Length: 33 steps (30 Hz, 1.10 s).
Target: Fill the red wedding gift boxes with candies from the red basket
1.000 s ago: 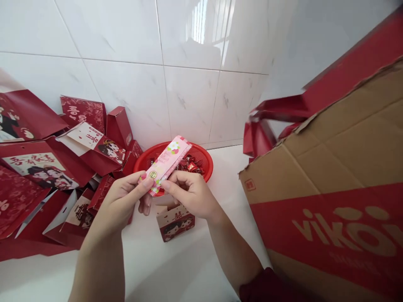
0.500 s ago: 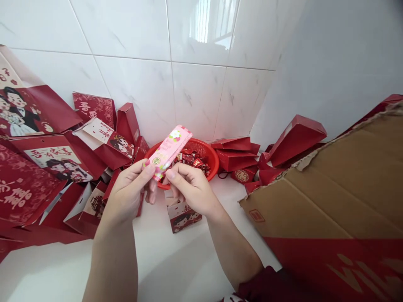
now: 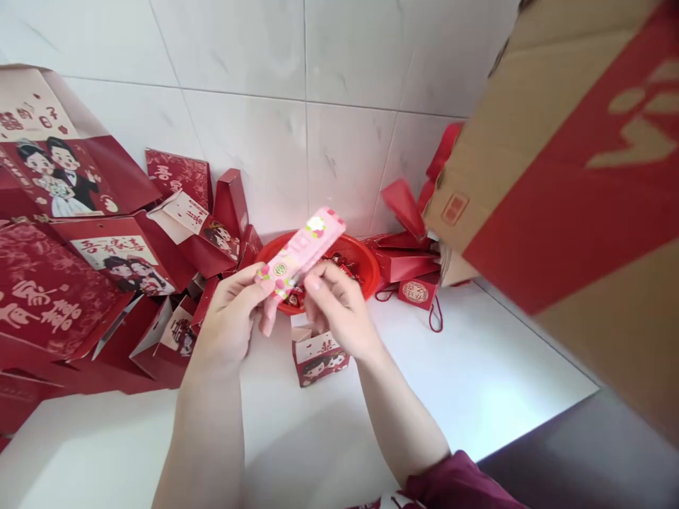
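Note:
A long pink packet (image 3: 306, 247) printed with flowers and a round gold mark is held slanting up to the right. My left hand (image 3: 233, 307) pinches its lower left end between thumb and fingers. At its lower right edge my right hand (image 3: 337, 304) is closed, thumb against fingers, gripping the packet's side. Behind the packet, a red plastic basket (image 3: 372, 272) holds red-wrapped sweets, partly hidden by my hands. Just below my right hand, a small open gift box (image 3: 321, 367) with a cartoon couple stands on the white table (image 3: 286, 438).
Red gift boxes (image 3: 122, 261) are heaped along the left. More red boxes (image 3: 406, 265) lie right of the basket, one with a cord handle. A big cardboard carton (image 3: 530, 177) is tilted up at the right, over the table's edge. Tiled wall (image 3: 244, 120) stands behind.
The carton at the right has risen and tilted, baring the tabletop and table edge below it. Red boxes beside it have shifted. Both hands keep hold of the pink packet.

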Each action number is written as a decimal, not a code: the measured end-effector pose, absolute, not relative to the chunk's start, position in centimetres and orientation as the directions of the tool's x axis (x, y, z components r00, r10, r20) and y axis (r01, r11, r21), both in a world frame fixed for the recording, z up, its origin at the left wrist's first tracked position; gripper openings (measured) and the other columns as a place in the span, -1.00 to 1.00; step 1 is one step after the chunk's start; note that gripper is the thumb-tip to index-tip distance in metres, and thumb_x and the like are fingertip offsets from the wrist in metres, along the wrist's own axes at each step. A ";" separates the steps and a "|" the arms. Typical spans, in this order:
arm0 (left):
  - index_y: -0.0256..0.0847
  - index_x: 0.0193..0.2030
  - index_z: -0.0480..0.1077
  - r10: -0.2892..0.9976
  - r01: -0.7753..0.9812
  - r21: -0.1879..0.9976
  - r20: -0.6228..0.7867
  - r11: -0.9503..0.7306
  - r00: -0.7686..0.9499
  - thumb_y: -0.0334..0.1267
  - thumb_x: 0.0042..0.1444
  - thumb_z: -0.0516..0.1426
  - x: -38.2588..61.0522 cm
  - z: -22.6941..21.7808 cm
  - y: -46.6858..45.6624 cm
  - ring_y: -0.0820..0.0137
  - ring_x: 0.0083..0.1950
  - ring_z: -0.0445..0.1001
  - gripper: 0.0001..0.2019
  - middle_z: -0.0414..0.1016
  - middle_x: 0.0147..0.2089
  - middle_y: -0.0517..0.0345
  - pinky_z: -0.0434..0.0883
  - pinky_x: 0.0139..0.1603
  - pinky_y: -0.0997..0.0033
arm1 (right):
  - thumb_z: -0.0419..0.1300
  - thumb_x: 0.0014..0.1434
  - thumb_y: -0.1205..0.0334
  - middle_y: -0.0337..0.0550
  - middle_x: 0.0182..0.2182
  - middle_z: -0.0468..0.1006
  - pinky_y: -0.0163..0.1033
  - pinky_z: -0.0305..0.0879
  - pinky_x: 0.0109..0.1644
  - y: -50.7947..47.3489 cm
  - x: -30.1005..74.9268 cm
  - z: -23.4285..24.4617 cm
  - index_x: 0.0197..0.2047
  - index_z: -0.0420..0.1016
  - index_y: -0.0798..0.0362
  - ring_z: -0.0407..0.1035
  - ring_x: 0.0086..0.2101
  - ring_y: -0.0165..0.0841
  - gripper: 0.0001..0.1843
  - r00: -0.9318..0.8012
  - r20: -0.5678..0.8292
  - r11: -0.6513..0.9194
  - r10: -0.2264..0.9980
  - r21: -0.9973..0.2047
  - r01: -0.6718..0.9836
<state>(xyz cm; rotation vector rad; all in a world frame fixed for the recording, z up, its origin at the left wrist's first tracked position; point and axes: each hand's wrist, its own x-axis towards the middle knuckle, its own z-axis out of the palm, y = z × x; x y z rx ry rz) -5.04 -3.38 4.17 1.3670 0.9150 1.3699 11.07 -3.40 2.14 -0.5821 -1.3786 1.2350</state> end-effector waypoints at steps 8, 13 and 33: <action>-0.24 -0.55 0.28 0.951 0.207 0.941 0.221 -0.266 0.217 -0.28 0.17 0.10 -5.5 3.4 -2.8 0.63 -0.70 0.13 -0.74 0.19 -0.70 0.30 0.10 -0.69 0.64 | 0.25 0.20 -0.01 -0.40 -0.74 0.19 -0.38 -0.11 -0.63 -1.6 12.2 1.5 -0.57 0.23 0.06 0.00 -0.68 -0.57 -0.54 -0.030 0.398 0.357 0.917 -0.852 -0.383; -0.23 -0.53 0.26 0.969 0.270 0.932 0.218 -0.241 0.112 -0.20 0.19 0.15 -4.9 3.4 -2.4 0.61 -0.66 0.19 -0.70 0.22 -0.69 0.31 0.17 -0.63 0.65 | 0.25 0.20 -0.01 -0.40 -0.76 0.13 -0.35 -0.15 -0.62 -1.1 12.6 1.5 -0.66 0.17 0.06 -0.04 -0.69 -0.57 -0.46 0.035 0.395 0.383 0.918 -0.861 -0.334; -0.23 -0.46 0.29 0.911 0.060 0.930 0.368 -0.363 -0.187 -0.21 0.08 0.25 -7.2 3.6 -1.9 0.65 -0.72 0.12 -0.76 0.25 -0.64 0.35 -0.01 -0.73 0.61 | 0.11 0.24 -0.11 -0.28 -0.48 0.46 -0.36 0.24 -0.54 2.2 16.0 0.8 -0.18 0.42 0.02 0.35 -0.54 -0.44 -0.65 0.060 0.374 0.373 0.925 -0.927 0.030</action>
